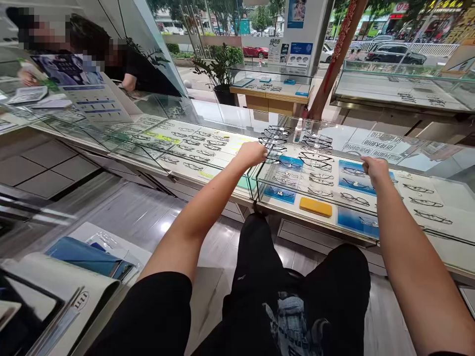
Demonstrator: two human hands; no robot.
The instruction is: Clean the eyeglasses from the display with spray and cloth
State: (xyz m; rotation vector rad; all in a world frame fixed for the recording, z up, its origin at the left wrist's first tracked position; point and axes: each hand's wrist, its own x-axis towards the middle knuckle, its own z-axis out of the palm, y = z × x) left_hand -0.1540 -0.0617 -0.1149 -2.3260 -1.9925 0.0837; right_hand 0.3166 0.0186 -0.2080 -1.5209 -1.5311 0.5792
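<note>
My left hand (254, 154) is closed above the glass counter, at the left end of a row of dark-framed eyeglasses (275, 141). Its fingertips meet the edge of these frames, and what they hold is hidden. On the right, my right hand (378, 172) is pinched over the counter top, thumb and index finger together. Whatever lies in that pinch is too small to name. Between the hands stands a second row of eyeglasses (316, 157), beside a small white spray bottle (298, 130). A yellow glasses case (315, 207) rests inside the display case.
The glass display counter (222, 195) runs across in front of me, with several eyeglasses on its shelf. Printed signs (382, 143) lie at the far right. A calendar (94, 101) stands at left, near two people. Bags (70, 282) sit low at left.
</note>
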